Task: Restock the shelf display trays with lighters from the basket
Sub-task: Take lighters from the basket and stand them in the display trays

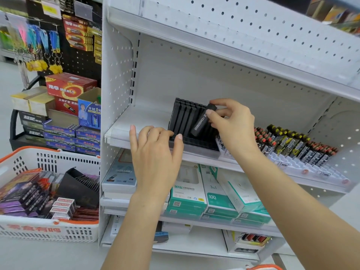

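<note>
Right hand (231, 121) pinches a black stick lighter (202, 121) over the half-filled black slotted display tray (194, 142) mid-frame, left hand (155, 151) loosely braces it; white-and-orange plastic basket (48, 228) lower left looks plenty stocked

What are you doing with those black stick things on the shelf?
A person is filling a shop shelf with lighters. The right hand pinches one black lighter and tilts it over the black display tray, which already holds rows of black lighters. The left hand rests on the tray's front edge, steadying it. A white and orange basket with more stock sits on the left.
</note>
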Action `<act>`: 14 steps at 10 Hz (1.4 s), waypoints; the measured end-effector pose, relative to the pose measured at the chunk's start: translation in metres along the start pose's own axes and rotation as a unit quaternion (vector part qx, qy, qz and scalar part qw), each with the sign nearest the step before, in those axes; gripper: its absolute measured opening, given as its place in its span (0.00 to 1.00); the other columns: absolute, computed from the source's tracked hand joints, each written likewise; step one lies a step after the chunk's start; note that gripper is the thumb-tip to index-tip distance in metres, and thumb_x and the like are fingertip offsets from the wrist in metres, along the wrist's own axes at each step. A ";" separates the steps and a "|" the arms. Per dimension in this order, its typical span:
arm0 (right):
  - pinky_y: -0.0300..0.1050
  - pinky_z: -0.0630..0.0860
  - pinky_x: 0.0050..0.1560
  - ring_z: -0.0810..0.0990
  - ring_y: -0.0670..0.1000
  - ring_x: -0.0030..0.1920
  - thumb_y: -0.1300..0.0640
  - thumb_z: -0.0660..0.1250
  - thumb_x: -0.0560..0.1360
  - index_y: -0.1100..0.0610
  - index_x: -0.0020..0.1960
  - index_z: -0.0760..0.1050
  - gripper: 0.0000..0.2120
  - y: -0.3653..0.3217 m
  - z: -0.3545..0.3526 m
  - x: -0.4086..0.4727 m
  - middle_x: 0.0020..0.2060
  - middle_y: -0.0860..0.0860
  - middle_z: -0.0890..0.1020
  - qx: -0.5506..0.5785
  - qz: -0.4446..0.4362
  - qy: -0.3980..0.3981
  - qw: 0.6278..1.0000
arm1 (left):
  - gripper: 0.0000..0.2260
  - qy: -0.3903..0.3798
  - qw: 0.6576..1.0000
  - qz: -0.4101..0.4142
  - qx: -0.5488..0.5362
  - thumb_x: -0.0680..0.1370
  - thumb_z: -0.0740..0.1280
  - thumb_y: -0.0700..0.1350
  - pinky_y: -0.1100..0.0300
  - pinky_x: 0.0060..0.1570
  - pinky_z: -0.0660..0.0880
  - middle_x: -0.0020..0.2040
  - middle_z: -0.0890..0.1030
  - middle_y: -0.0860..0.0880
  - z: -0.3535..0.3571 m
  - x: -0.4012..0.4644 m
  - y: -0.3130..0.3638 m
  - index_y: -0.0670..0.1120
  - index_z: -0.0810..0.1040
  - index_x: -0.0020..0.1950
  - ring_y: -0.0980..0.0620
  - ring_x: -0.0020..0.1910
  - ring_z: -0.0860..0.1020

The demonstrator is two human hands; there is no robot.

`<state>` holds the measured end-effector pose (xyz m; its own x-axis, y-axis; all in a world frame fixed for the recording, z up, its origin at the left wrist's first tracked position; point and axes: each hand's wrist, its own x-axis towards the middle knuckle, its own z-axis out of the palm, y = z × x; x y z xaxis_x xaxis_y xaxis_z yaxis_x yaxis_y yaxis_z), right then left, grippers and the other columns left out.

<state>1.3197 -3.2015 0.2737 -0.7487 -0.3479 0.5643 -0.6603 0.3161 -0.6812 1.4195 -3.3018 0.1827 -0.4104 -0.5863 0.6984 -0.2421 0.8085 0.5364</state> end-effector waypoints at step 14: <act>0.46 0.74 0.44 0.77 0.55 0.42 0.52 0.58 0.79 0.57 0.40 0.71 0.12 0.304 -0.107 -0.355 0.36 0.52 0.75 -0.288 0.403 -0.444 0.747 | 0.14 -0.713 0.624 0.272 0.167 0.81 0.58 0.51 0.53 0.50 0.75 0.55 0.80 0.46 0.085 -0.261 0.057 0.45 0.76 0.60 0.45 0.52 0.79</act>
<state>1.3784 -2.8877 -0.0842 -0.7512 -0.2075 -0.6267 -0.1245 0.9768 -0.1742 1.4382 -3.0986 -0.0093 -0.8189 0.2287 -0.5264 0.2016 0.9733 0.1093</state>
